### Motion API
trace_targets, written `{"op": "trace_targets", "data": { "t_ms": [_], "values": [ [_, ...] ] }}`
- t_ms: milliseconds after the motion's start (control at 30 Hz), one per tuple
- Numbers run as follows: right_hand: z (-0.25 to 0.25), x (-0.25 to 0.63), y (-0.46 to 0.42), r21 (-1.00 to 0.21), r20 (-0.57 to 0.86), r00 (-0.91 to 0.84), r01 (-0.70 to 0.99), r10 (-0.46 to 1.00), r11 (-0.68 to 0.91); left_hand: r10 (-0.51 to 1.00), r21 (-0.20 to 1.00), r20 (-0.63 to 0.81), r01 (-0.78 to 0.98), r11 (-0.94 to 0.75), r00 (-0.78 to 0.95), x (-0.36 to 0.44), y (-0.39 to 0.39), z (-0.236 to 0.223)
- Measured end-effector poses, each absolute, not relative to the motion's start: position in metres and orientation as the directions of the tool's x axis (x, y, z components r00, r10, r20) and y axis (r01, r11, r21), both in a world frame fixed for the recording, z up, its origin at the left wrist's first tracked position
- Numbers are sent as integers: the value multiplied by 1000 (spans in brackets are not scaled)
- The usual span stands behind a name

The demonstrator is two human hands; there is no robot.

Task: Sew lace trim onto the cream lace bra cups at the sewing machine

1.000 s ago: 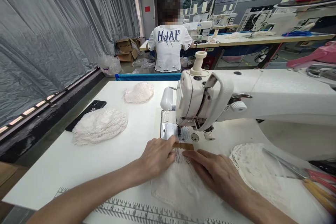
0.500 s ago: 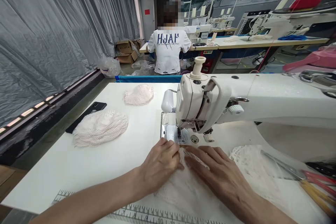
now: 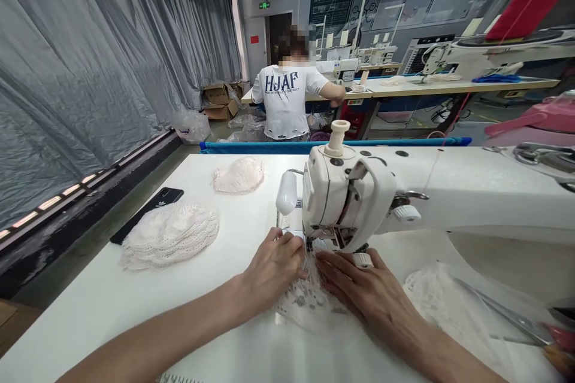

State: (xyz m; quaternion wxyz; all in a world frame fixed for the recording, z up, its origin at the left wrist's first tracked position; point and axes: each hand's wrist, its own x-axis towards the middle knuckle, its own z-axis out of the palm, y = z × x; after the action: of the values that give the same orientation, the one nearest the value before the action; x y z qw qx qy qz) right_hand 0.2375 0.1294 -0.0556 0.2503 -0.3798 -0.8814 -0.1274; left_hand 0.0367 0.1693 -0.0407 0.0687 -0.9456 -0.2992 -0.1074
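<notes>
A white lace piece (image 3: 309, 299) lies beneath and in front of the needle area of a white sewing machine (image 3: 332, 197). My left hand (image 3: 275, 269) has its fingers curled closed on the lace's left edge, beside the presser foot. Flat on the lace's right side, my right hand (image 3: 371, 290) has its fingers stretched toward the needle, the far ones partly behind a white knob (image 3: 363, 260). Some of the lace under both hands is hidden.
Left on the table are a lace stack (image 3: 171, 236), a black phone (image 3: 164, 196) and a single lace piece (image 3: 239, 176). More lace (image 3: 440, 293) and scissors (image 3: 507, 311) lie right. A ruler (image 3: 177, 378) shows at the bottom. A co-worker (image 3: 287, 102) sits beyond.
My hands and the lace have moved forward, closer under the machine head. The camera has tilted up, so less of the ruler shows. The co-worker's right arm has swung out sideways.
</notes>
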Motion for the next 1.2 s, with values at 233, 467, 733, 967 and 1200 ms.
{"op": "trace_targets", "data": {
  "t_ms": [233, 467, 733, 967, 1200],
  "values": [
    [-55, 241, 129, 15, 483, -598, 736, 640, 677, 545, -91, 243, 579, -810, 802, 38, 170, -41],
    [-41, 240, 105, -235, 378, -682, 584, 627, 777, 447, -31, 384, 495, -868, 808, 28, 142, -39],
    [-48, 224, 96, -320, 457, -632, 539, 626, 779, 499, 99, 355, 498, -861, 791, 29, 108, -36],
    [-53, 224, 101, -449, 491, -524, 533, 696, 718, 567, 98, 406, 583, -806, 716, 33, 119, -41],
    [-53, 231, 95, -383, 443, -537, 610, 717, 694, 631, 9, 402, 686, -728, 664, 43, 120, -43]
  ]
}}
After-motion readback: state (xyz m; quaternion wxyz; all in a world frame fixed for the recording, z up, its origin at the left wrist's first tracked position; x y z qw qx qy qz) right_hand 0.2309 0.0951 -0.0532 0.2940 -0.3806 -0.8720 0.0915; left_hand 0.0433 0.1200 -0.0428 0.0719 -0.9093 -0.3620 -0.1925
